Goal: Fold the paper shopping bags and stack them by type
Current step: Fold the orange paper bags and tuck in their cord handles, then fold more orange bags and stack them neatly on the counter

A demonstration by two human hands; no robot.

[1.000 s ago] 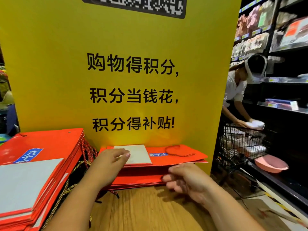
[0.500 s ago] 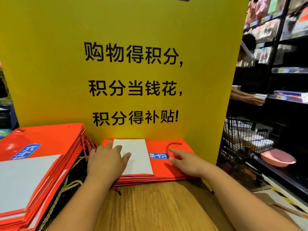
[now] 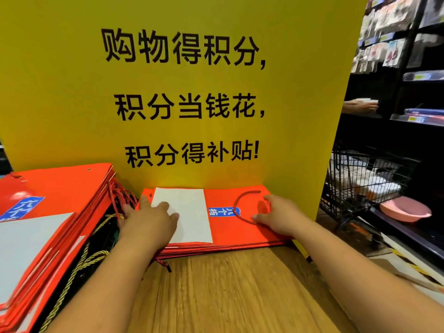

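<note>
— While left hand (image 3: pixel 153 219) and right hand (image 3: pixel 278 215) press flat in head view, gripping nothing, top bag (image 3: pixel 223 229) lies on small stack (image 3: pixel 216 248) against sign (image 3: pixel 60 92).
— Risk: cord (image 3: pixel 236 207) by right hand may snag on lift-off, dragging bag askew; uneven pressure could skew stack on surface (image 3: pixel 228 296).

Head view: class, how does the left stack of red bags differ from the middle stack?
The left stack is thick; the middle stack is thin. Gold cords hang from the left stack; the middle stack shows only red cord. The left hand and right hand rest on the middle stack, not on top of the left stack. Both: red bags, blue labels, white panels.
</note>
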